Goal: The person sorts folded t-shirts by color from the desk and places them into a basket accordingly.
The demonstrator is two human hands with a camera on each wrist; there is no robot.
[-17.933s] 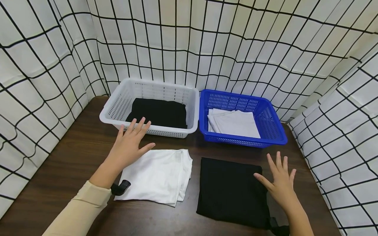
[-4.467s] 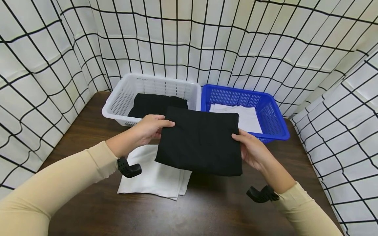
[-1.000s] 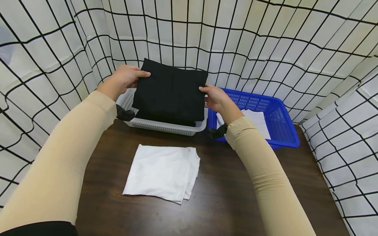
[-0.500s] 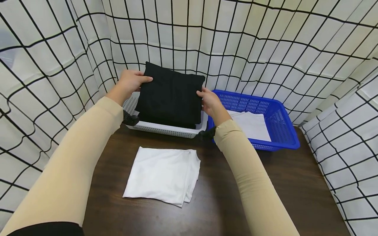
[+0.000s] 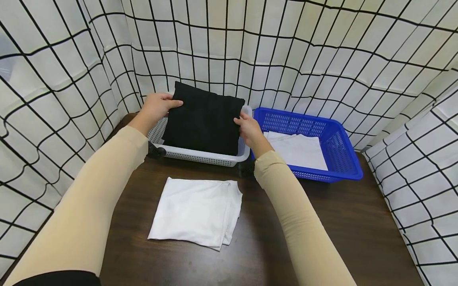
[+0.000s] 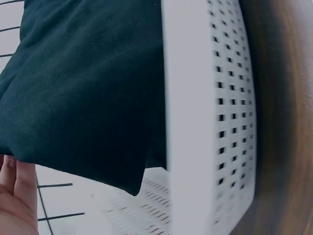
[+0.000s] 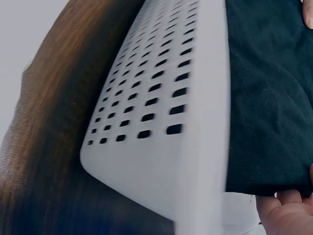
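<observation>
Both hands hold a folded black cloth [image 5: 205, 119] by its left and right sides, over and partly inside the white basket [image 5: 200, 155]. The left hand [image 5: 156, 110] pinches its upper left side, thumb on top and fingers beneath. On the opposite side, the right hand [image 5: 248, 129] grips the edge, thumb on top. The cloth tilts, its far edge higher than its near edge, which sits just behind the basket's front rim. In the left wrist view a corner of the black cloth [image 6: 88, 98] hangs inside the basket. The cloth hides most of the basket's inside.
A folded white cloth [image 5: 195, 212] lies on the dark wooden table [image 5: 343, 222] in front of the white basket. To the right, a blue basket [image 5: 341, 147] holds folded white cloth [image 5: 298, 151]. White curtains with a black grid [image 5: 229, 47] enclose the table's back and sides.
Since the oldest frame, the black cloth has gone from the table's right side to the white basket. Over the last second both hands have lowered it further into the basket.
</observation>
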